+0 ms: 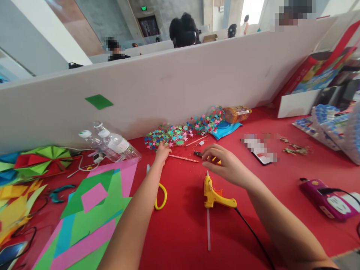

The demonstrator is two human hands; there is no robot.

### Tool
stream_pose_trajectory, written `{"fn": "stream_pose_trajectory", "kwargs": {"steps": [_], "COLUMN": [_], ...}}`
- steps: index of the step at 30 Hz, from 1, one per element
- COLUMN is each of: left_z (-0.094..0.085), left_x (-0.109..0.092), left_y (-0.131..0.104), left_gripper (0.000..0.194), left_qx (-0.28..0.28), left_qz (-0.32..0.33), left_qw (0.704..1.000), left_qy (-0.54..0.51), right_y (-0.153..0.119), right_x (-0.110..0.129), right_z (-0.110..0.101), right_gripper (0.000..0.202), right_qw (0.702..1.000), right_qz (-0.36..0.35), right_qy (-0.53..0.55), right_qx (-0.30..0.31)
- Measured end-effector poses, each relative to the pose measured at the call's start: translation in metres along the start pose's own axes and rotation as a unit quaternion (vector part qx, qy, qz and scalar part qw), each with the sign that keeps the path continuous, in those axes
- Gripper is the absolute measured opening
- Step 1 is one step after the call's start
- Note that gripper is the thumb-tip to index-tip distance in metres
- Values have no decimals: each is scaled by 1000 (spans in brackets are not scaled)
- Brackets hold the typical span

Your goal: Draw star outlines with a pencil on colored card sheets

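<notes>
My left hand (162, 153) reaches far forward, thumb apart from its fingers, touching the near side of a clear bottle covered in colourful paper stars (168, 135). A red patterned pencil (184, 159) lies beside its thumb. My right hand (221, 162) hovers with loosely bent fingers and a gap at the thumb. Partly hidden under it is a black and yellow tool (198, 153), its kind unclear. A yellow hot glue gun (209, 193) with a glue stick (208, 230) in its back lies just nearer. Yellow-handled scissors (161, 198) are partly covered by my left forearm.
Coloured paper sheets (92, 221) and clear bottles (112, 144) lie on the left. Right of centre are a phone (261, 152), dry twigs (296, 149) and a purple power strip (327, 198). A white partition (168, 86) closes the red table's back; people sit beyond it.
</notes>
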State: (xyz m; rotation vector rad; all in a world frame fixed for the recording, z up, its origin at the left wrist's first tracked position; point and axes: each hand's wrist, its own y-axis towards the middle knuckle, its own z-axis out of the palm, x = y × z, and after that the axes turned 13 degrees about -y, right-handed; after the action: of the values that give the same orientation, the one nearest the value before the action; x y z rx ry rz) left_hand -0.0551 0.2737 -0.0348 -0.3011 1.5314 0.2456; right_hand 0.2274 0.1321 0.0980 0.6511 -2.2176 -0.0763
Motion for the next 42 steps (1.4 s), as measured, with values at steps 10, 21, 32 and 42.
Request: {"fn": "stream_pose_trajectory", "kwargs": {"steps": [10,21,32,42], "left_z": [-36,-78,-33,-44], "left_x": [-44,-38,-29,6], "left_y": [-76,-219,-231,-231], "left_gripper": [41,18,17,22], "left_qx": [-24,259,298,229], "left_qz": [141,55,100,139], "left_qw": [990,945,927,944], "left_qy": [-2,192,203,192], "right_y": [-7,-43,-94,-87], "right_x": [16,-13,-17,-18], "right_z": [-2,4,63,61], "right_gripper": [5,19,24,28], "right_qw": [999,889,856,856], "right_qz": [-39,82,92,66], "right_qy": [-25,-399,-450,-459], "right_qx": [5,210,235,227]}}
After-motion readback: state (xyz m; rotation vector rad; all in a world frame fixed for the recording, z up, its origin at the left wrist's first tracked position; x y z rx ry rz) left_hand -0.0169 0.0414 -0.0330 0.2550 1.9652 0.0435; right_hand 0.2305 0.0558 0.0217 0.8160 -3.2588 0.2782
